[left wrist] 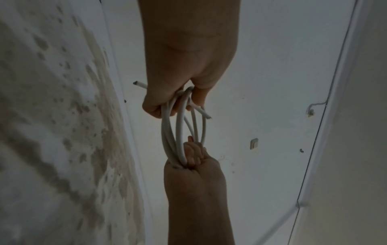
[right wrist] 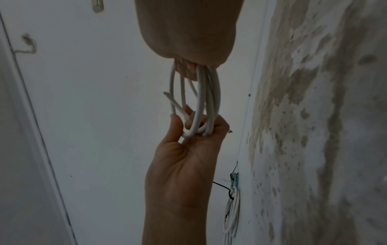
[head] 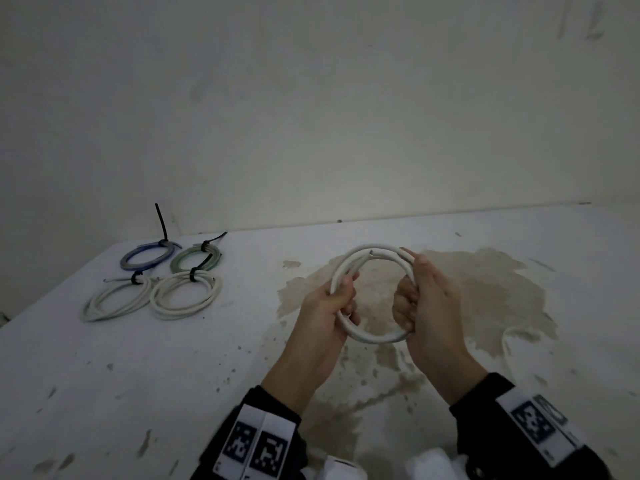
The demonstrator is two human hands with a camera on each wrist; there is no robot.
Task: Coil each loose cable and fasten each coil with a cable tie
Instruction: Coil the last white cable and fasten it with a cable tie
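head: above, facing down-forward | wrists: close, facing each other | shared: white coil (head: pixel 372 296)

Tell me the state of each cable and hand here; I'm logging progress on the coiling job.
white cable: coiled, held in the air, no tie on it.
left hand: grips the coil's left side.
right hand: grips the coil's right side.
blue coil: tied, lying on the table.
green coil: tied, lying flat.
two white coils: tied, lying flat.
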